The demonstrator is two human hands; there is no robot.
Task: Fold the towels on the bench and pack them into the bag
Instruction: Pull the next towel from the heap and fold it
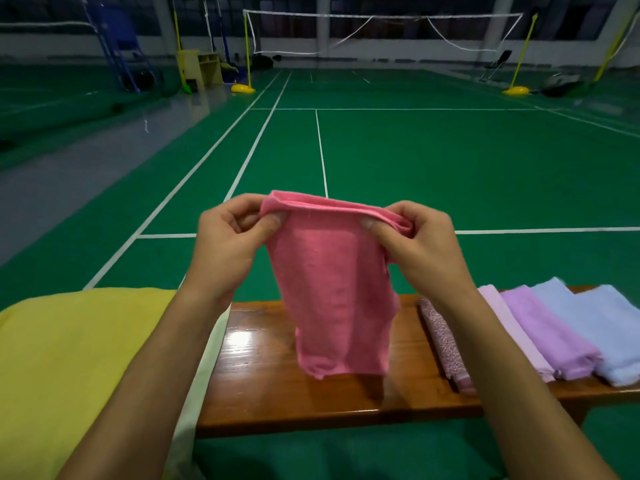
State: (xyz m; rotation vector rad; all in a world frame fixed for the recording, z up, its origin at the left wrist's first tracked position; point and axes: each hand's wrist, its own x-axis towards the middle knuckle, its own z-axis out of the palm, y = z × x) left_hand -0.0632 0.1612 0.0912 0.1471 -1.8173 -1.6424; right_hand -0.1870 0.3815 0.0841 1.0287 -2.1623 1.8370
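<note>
Two bare hands hold a pink towel point(332, 271) up over a wooden tabletop point(270, 386) at the edge of a green badminton court point(450, 161). Left hand point(227, 245) pinches the towel's upper left corner btwn thumb and fingers; right hand point(424, 245) pinches the upper right corner, where the cloth bunches. Both grips are closed tight on the doubled top edge. The towel hangs down in the middle, its lower hem at or just above the wood; contact can't be told.

To the right on the tabletop lie more towels side by side, overlapping: a speckled pink one point(443, 344), a pale pink one point(512, 334), a purple one point(550, 334) and light blue ones point(609, 327). At left, a large yellow fabric item point(69, 358) covers the tabletop's end; whether it is the bag can't be told. A net point(381, 29) on yellow posts stands in the bkgd.
</note>
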